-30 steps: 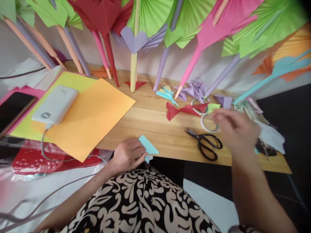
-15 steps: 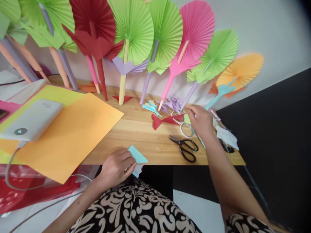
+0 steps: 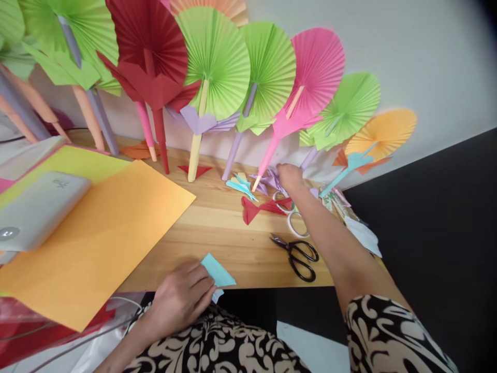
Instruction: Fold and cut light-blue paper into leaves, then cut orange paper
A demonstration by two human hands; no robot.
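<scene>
I log the scissors (image 3: 290,246) with black handles. Left of them, the folded paper (image 3: 218,270) reads light blue; farther left, the large sheet (image 3: 116,228) plain orange. Right of them, the sleeve (image 3: 382,329): black, cream scrollwork. Beneath them, I record the surface (image 3: 217,233) as pale brown, wood-grained.

Near six o'clock, a black garment (image 3: 217,342) is displaying cream, curling, leaf-like shapes packed closely together. Between four and five o'clock, a matching sleeve (image 3: 388,334) is ending around the elbow, leaving the right forearm (image 3: 322,228) bare.
</scene>
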